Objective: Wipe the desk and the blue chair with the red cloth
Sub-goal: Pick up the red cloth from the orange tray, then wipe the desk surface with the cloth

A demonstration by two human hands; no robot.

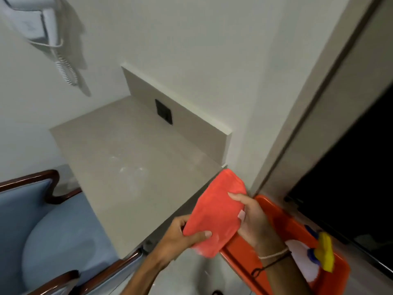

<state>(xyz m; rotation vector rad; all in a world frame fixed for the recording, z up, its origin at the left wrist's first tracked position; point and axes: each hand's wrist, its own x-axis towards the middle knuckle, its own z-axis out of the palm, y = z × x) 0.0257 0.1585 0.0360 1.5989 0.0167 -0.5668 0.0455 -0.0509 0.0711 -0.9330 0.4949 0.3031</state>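
The red cloth (pixel 214 211), folded flat, is held in the air over the near right corner of the beige desk (pixel 127 167). My left hand (pixel 180 235) grips its lower end, thumb on top. My right hand (pixel 253 218) grips its right edge. Faint whitish smears show on the desk top near its middle. The blue chair (pixel 53 237), with a dark wooden frame, is pushed partly under the desk at the lower left.
An orange bin (pixel 244 252) at the lower right holds a yellow-and-blue spray bottle (pixel 323 252) and a white item. A black socket plate (pixel 163 111) sits in the desk's back panel. A white wall-mounted dryer (pixel 42 24) hangs upper left. A dark screen (pixel 350 177) stands at right.
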